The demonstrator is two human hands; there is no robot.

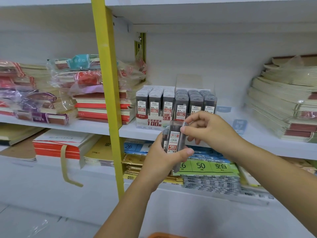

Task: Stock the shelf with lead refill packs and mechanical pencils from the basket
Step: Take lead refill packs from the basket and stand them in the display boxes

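My left hand (160, 156) grips a few dark lead refill packs (174, 140) with white-and-red labels, held upside down in front of the shelf. My right hand (204, 127) pinches the top of one of these packs from the right. Behind them on the middle shelf (106, 127) stands a display box (155, 121) with rows of 0.5 HB packs, and beside it a clear box of 0.7 packs (195, 103). An orange basket rim (164, 235) shows at the bottom edge. No mechanical pencils are visible.
Stacks of wrapped notebooks (56, 93) fill the shelf to the left, and cream notebook piles (288, 100) stand at the right. A yellow upright post (109, 93) divides the shelving. The lower shelf holds paper pads and label packs (205, 166).
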